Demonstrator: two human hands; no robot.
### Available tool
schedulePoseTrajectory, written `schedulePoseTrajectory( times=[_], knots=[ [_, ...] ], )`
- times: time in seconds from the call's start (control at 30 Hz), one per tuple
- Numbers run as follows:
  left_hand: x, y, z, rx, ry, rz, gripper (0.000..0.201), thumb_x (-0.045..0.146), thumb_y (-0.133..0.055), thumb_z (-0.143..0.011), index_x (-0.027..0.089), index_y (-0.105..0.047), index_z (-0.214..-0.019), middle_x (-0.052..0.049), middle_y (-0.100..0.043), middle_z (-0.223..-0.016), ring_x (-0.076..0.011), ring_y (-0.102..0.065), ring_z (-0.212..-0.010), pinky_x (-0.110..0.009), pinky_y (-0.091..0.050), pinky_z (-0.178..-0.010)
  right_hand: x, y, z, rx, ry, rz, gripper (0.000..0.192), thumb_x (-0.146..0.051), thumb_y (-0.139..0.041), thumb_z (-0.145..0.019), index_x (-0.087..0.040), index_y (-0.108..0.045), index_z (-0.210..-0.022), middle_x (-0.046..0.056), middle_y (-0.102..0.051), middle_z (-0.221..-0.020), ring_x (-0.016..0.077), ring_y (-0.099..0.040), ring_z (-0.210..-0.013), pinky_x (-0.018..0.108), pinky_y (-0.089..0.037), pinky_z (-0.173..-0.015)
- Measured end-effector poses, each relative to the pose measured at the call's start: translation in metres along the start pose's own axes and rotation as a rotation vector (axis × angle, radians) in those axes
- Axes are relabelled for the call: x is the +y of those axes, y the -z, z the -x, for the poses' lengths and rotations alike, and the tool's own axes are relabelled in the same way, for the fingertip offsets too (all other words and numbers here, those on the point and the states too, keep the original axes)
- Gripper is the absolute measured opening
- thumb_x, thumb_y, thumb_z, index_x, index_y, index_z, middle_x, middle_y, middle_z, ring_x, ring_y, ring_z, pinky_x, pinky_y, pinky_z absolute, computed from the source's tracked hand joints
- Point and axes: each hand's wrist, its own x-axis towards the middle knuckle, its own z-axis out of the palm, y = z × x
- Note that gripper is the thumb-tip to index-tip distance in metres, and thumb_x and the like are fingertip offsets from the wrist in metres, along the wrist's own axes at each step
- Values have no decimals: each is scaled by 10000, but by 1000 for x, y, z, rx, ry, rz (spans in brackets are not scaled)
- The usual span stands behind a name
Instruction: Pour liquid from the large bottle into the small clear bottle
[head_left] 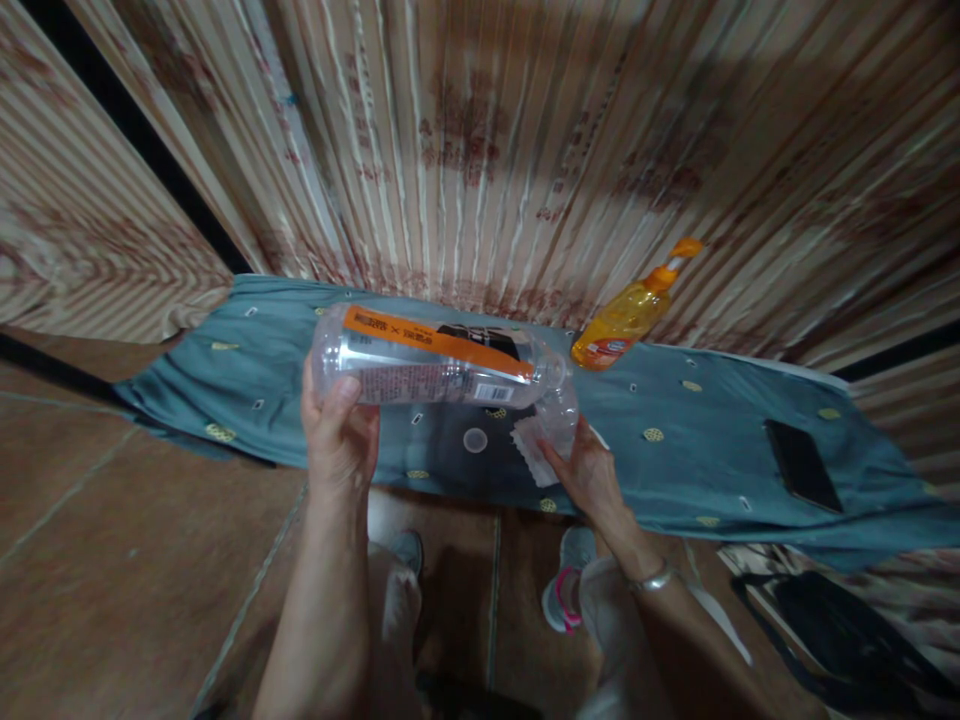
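Observation:
My left hand (341,425) is closed round the base end of a large clear plastic bottle (420,385) with an orange, black and silver label. The bottle lies tilted on its side in the air, its neck toward the right. My right hand (589,470) grips a clear plastic cup (559,415) at the bottle's mouth. Whether any liquid is passing between them cannot be made out. A white scallop-edged tissue (531,452) shows beside my right fingers, and a small round translucent disc (475,440) lies on the cloth below the bottle.
A teal patterned cloth (652,480) covers the narrow table. An orange pump bottle of yellow liquid (626,318) stands behind my right hand. At the right lies a black phone (802,465). A pleated curtain (487,150) hangs behind, and a dark bag (855,630) is low at right.

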Motion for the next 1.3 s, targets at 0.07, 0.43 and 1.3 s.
schedulePoseTrajectory(
  times=[0.07, 0.43, 1.3],
  knots=[
    [-1, 1, -1, -7, -10, 4, 410, 382, -852, -598, 322, -710, -978, -7, -742, -1006, -324, -672, -1113, -489, -563, -904, 0, 0, 0, 10, 2, -10, 789, -699, -390, -962, -22, -528, -1345, 252, -745, -1042, 339, -741, -946, 454, -622, -755],
    [0, 3, -1, 3, -18, -42, 461, 430, -865, -586, 321, -721, -1010, -14, -750, -1040, -326, -668, -1104, -504, -555, -939, 0, 0, 0, 7, 7, -10, 810, -708, -372, -966, -7, -539, -1334, 260, -739, -1075, 334, -741, -966, 435, -619, -771],
    [-1, 1, -2, -2, -35, 25, 454, 381, -889, -578, 292, -737, -996, -20, -739, -999, -288, -674, -1055, -511, -506, -1022, 0, 0, 0, 6, 11, -3, 839, -732, -334, -962, -10, -525, -1345, 267, -738, -1072, 340, -738, -966, 448, -614, -764]
  ],
)
